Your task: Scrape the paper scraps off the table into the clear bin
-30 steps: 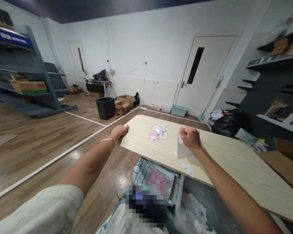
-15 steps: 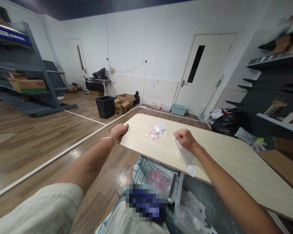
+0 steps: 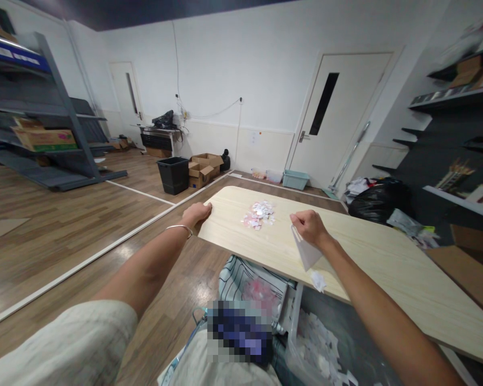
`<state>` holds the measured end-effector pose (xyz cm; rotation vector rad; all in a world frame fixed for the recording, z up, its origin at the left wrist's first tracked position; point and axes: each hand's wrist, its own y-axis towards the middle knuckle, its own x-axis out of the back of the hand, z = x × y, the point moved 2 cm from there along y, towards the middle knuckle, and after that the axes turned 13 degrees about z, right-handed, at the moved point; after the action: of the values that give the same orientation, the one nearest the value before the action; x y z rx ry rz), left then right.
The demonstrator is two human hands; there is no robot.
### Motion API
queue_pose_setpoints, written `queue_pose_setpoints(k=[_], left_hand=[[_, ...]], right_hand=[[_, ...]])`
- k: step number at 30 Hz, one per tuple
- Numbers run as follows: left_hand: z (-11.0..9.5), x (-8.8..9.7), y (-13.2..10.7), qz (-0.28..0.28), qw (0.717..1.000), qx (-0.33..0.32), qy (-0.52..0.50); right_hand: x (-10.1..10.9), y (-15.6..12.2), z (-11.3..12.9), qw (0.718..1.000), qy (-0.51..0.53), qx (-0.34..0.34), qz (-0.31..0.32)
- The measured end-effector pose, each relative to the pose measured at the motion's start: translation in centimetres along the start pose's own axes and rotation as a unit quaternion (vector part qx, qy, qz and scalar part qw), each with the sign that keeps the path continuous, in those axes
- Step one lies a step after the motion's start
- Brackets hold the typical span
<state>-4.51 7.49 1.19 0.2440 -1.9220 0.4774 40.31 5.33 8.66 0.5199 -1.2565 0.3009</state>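
My left hand (image 3: 197, 214) is closed on the left end of the pale wooden tabletop (image 3: 370, 244), thumb over its edge. My right hand (image 3: 308, 226) makes a fist above the table, closed on a whitish, flat triangular sheet (image 3: 307, 254) that slants down toward the front edge. Whether the sheet is plastic or paper I cannot tell. By its lower end, small white paper pieces (image 3: 317, 281) lie at the table's front edge. Between my hands sits a pile of white and pinkish paper scraps (image 3: 260, 214). Below the edge, a clear plastic bin (image 3: 294, 321) holds many white scraps.
Under the table front, a striped cloth-lined container (image 3: 230, 279) holds pinkish scraps beside my lap. Beyond the table are a black bin (image 3: 173, 176), cardboard boxes (image 3: 201, 174) and a light-blue basket (image 3: 295, 180). A black bag (image 3: 380, 201) and an open carton (image 3: 462, 276) stand right.
My right hand and the triangular sheet have shifted slightly right. The small paper pieces at the table's front edge have shifted slightly too. My left hand keeps its place.
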Motion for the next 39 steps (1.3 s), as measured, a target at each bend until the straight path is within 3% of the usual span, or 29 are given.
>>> queue_pose_setpoints(k=[6, 12, 28, 39], left_hand=[[0.0, 0.0, -0.2, 0.015, 1.000, 0.003, -0.004], [-0.1, 0.0, -0.3, 0.016, 1.000, 0.003, -0.012], [-0.1, 0.4, -0.6, 0.028, 0.999, 0.009, -0.029], [-0.1, 0.4, -0.7, 0.036, 0.999, 0.004, -0.029]], right_hand=[[0.5, -0.2, 0.4, 0.991, -0.067, -0.114, -0.005], [0.5, -0.2, 1.1, 0.973, -0.119, -0.190, 0.044], [-0.1, -1.6, 1.2, 0.937, -0.158, -0.272, 0.153], [-0.2, -4.7, 1.8, 0.923, -0.143, -0.317, 0.162]])
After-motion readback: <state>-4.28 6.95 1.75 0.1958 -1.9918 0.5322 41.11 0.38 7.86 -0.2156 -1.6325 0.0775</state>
